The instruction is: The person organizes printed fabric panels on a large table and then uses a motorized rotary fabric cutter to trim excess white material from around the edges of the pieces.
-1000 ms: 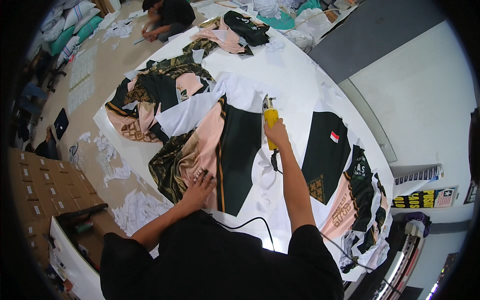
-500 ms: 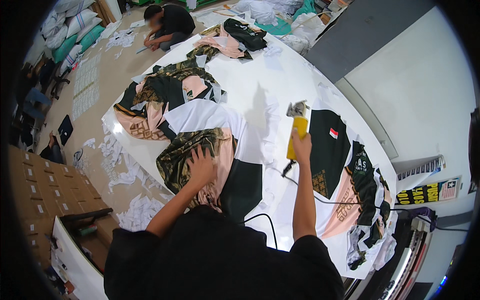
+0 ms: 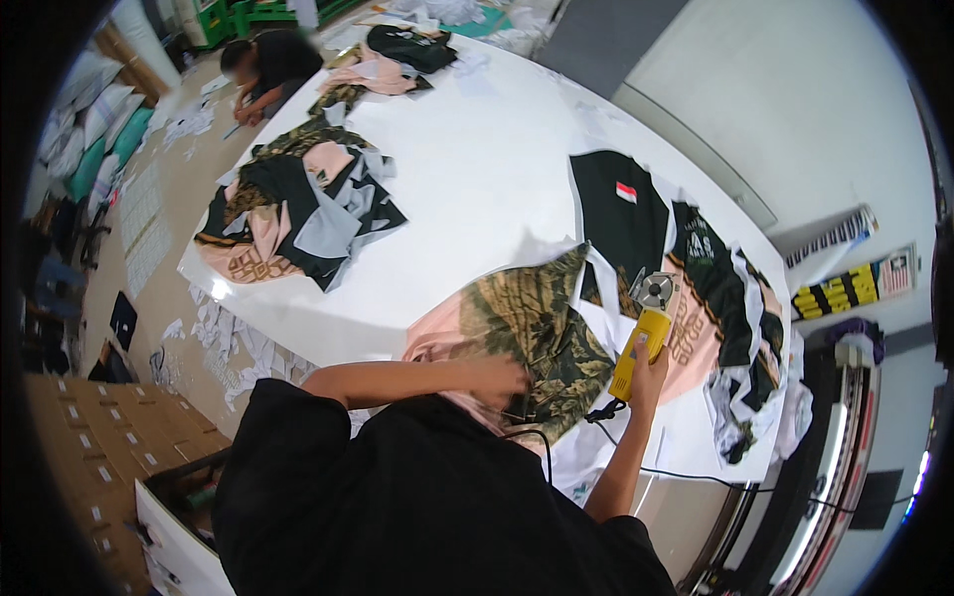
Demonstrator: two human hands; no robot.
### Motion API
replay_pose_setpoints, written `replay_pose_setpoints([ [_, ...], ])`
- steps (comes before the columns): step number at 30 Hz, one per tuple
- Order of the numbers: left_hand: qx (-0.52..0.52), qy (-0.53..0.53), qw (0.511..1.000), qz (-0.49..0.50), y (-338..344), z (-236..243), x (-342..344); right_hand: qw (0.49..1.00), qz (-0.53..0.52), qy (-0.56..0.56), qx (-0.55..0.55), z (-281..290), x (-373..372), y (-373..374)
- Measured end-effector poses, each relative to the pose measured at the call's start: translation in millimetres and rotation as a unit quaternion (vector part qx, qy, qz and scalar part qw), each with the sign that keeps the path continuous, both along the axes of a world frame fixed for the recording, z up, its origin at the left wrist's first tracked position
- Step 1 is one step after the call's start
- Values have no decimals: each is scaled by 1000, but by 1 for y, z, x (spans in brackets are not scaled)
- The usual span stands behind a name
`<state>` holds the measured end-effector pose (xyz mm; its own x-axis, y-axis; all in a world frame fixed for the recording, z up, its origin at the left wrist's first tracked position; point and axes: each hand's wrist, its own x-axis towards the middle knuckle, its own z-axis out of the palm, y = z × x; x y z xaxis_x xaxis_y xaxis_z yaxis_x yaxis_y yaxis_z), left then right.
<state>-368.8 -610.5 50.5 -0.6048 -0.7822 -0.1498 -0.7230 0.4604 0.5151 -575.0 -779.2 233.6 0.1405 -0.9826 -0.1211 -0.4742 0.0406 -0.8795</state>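
My right hand [image 3: 647, 374] is wrapped round the yellow body of an electric rotary cutter [image 3: 641, 348], its round blade guard pointing away from me. A cord trails from its rear end. My left hand [image 3: 499, 380] is smeared by motion at the near edge of a camouflage-and-peach fabric piece [image 3: 527, 308]; its fingers cannot be made out. That fabric lies in front of my body, and its right side reaches close to the cutter. Past the cutter, a dark green panel [image 3: 616, 199] with a small red-and-white patch lies flat.
White table [image 3: 467, 189] under everything. Piled fabric pieces [image 3: 298, 204] lie at its left and more [image 3: 388, 65] at the far end. Printed pieces [image 3: 715, 288] line the right side. A power cord [image 3: 696, 477] runs off right. Cartons [image 3: 109, 447] stand lower left; a person [image 3: 273, 74] crouches beyond.
The camouflage fabric has shifted right and spread out, my left hand moving right with it. The cutter has come nearer and to the right. The whole view has turned somewhat.
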Motion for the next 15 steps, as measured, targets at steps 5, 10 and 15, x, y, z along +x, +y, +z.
replay_pose_setpoints([
  [5, -285, 54, 941, 177, -62, -15, 0, 999, -41, 1, -6, -5, -37, 25],
  [10, -38, 239, 913, 328, -113, -34, 104, 995, -73, -62, 37, 7, -44, 54],
  [15, -76, -248, 611, 748, -90, -47, 329, 992, -111, -51, 36, 15, -39, 84],
])
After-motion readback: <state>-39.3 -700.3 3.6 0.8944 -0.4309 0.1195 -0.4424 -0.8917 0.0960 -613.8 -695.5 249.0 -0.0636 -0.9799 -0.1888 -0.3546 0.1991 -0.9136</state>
